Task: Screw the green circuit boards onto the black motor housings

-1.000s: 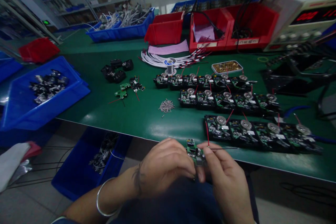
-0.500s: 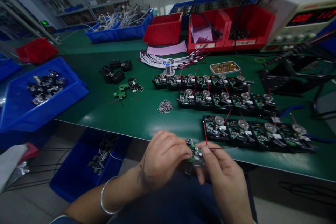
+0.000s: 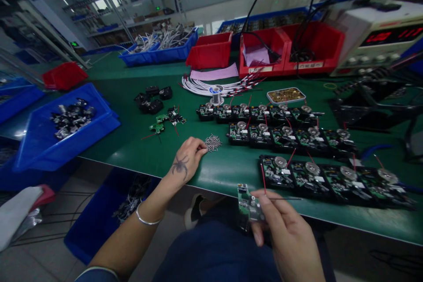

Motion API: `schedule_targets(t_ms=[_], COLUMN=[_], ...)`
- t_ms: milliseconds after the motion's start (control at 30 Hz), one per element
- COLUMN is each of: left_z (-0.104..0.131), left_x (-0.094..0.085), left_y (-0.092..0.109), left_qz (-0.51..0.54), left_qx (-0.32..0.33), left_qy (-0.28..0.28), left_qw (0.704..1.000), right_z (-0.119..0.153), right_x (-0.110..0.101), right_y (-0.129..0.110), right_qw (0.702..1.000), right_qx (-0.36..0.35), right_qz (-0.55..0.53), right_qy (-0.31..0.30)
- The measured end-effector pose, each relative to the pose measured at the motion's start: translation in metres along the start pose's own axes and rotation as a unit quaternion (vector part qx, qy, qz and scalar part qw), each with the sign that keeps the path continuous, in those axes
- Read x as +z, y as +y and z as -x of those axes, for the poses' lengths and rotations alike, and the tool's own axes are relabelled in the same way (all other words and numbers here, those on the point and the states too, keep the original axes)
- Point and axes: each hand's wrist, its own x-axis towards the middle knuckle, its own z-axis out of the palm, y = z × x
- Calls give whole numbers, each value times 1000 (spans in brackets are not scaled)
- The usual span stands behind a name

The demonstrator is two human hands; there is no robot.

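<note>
My left hand [image 3: 188, 158] reaches over the table to the left edge of a pile of small metal screws [image 3: 213, 142]. Its thumb and fingertips are pinched together; whatever is between them is too small to make out. Below the table's front edge, my right hand [image 3: 284, 229] grips a green circuit board assembly [image 3: 248, 205] by its right side, between thumb and fingers. A red wire stands up from this board and a dark wire points right. Part of the assembly is hidden behind my fingers.
Rows of black housings with boards [image 3: 280, 172] fill the table's right side. Loose circuit boards [image 3: 157, 124] and black parts [image 3: 153, 99] lie to the left. A solder spool [image 3: 216, 94], white wires [image 3: 194, 86], red bins [image 3: 209, 50] and a blue bin [image 3: 36, 141] stand around.
My left hand has left the circuit board and moved up and left to the screw pile. My right hand still holds the board. The view has tilted slightly upward.
</note>
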Motion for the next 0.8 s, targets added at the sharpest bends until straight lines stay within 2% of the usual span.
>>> schedule_targets(t_ms=[100, 200, 300, 400, 467, 533, 700, 800], left_z=[3, 15, 35, 53, 60, 62, 59, 58], left_x=[3, -1, -10, -17, -20, -20, -17, -20], left_y=[1, 16, 44, 73, 84, 87, 81, 80], left_qz=[0, 17, 104, 206, 223, 217, 212, 177], left_qx=[3, 18, 103, 201, 229, 243, 261, 288], left_qy=[5, 23, 30, -12, -39, -40, -31, -42], left_qw=[1000, 999, 989, 958, 947, 945, 941, 940], right_z=[0, 1, 0, 0, 0, 0, 2, 1], right_x=[-1, 0, 1, 1, 1, 0, 0, 0], right_y=[-1, 0, 1, 0, -1, -3, -5, -4], right_qw=[1000, 1000, 1000, 1000, 999, 999, 997, 998], right_qx=[-8, -12, -16, -23, -25, -31, -45, -47], right_qz=[9, 9, 7, 15, 22, 29, 52, 51], right_qy=[6, 4, 7, 10, 6, 5, 17, 8])
